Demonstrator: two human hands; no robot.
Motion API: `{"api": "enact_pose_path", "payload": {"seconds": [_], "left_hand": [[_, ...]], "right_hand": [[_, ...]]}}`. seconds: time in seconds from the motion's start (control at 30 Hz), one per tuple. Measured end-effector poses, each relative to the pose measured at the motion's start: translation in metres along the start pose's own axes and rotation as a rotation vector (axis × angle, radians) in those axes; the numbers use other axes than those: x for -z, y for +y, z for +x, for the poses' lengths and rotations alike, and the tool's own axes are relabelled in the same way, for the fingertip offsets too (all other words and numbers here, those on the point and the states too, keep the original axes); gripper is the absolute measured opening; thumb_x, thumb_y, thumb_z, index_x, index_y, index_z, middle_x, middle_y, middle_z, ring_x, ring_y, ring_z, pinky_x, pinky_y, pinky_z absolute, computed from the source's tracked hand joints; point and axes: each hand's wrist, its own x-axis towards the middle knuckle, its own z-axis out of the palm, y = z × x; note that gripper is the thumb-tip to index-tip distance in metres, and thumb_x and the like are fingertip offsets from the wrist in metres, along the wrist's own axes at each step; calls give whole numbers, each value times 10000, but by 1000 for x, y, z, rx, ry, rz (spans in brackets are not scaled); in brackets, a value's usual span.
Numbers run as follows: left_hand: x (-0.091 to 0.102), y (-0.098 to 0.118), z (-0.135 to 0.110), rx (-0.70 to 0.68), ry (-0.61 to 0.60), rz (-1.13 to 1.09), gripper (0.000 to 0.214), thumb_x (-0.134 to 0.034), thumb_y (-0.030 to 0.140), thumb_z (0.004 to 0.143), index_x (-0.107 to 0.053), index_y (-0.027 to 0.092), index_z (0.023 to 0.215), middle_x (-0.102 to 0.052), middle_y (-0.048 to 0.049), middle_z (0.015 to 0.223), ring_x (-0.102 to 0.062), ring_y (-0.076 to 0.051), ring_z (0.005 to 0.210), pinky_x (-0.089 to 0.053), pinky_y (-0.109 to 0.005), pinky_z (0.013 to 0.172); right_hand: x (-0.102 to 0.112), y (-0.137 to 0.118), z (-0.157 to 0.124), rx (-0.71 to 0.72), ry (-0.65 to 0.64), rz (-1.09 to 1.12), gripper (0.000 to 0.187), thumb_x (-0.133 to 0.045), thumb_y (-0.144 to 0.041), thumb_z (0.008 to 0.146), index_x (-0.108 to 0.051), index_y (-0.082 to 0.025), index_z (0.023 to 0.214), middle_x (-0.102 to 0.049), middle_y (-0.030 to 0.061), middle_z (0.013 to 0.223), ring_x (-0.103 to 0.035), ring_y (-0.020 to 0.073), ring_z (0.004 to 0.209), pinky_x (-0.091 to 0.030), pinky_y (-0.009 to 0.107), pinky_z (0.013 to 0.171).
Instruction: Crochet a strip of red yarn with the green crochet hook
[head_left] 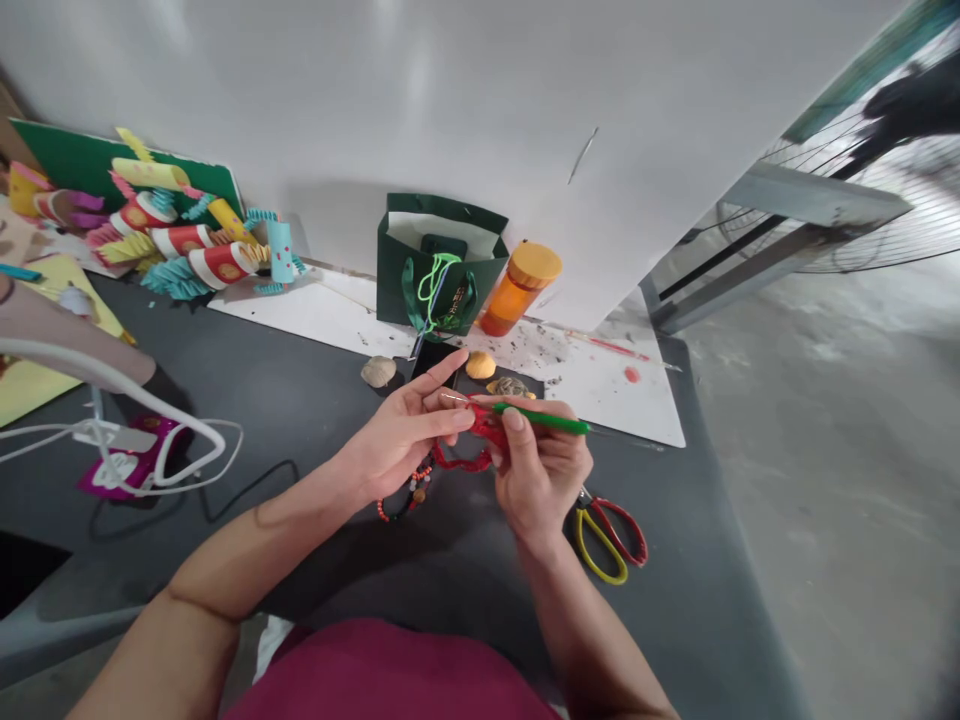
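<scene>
My right hand point(536, 470) is closed around a green crochet hook point(551, 422), whose tip points left into a small piece of red yarn work point(480, 435). My left hand point(405, 430) pinches the red piece with thumb and fingers, the index finger stretched out toward the back. A beaded string point(405, 500) with red and dark beads hangs below my left hand. Both hands hover over a dark grey table point(315, 390).
Scissors with red and yellow handles point(607, 535) lie right of my right hand. Behind stand a green paper bag point(439, 265), an orange bottle point(517, 290), shells point(379, 371) and a white board point(600, 385). Paper-cup crafts point(187, 250) sit far left; white cables point(142, 430) lie left.
</scene>
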Motion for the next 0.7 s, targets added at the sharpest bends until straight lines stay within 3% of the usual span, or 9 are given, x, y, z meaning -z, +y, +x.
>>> {"api": "enact_pose_path", "payload": {"seconds": [0.1,0.27,0.33,0.43,0.53,0.7], "left_hand": [[2,3,0,19,-35,15,585,-925,97,689,-798,294,1225,-665,60,738,-525,-51,617,-425,-196,607],[9,6,3,79,-126,29,541,-847,60,732,-799,270,1228,-669,38,778,-543,-58,648,-414,-200,605],[9,7,4,117,-176,23,521,-813,45,715,-816,258,1191,-699,24,792,-575,-71,676,-455,-209,660],[7,6,4,149,-257,16,508,-763,47,682,-836,256,1139,-773,-17,883,-649,-126,780,-526,-280,802],[4,3,1,108,-264,63,501,-765,43,694,-837,270,1135,-771,-5,841,-655,-137,782,-530,-308,819],[4,1,-2,11,-126,215,601,-864,71,706,-791,316,1249,-807,-7,1020,-663,-129,807,-527,-290,810]], "right_hand": [[3,-2,1,-38,-8,-8,80,-694,-343,987,-683,-263,983,-822,0,792,-631,117,421,-468,230,361],[9,-2,9,-40,-38,67,121,-620,-415,1020,-594,-297,1020,-793,7,761,-800,222,686,-629,335,571],[12,-3,14,-108,-61,114,160,-629,-457,1005,-583,-304,1000,-771,-3,703,-799,231,677,-593,311,502],[12,-6,18,-264,-121,207,245,-672,-527,958,-585,-298,950,-729,-29,614,-727,198,509,-375,230,295],[6,-9,16,-365,-171,249,327,-713,-581,908,-598,-275,901,-702,-52,586,-588,135,367,-222,197,251],[-7,-1,9,-386,-193,286,409,-801,-621,811,-635,-251,856,-722,-45,649,-482,84,356,-317,188,301]]}}
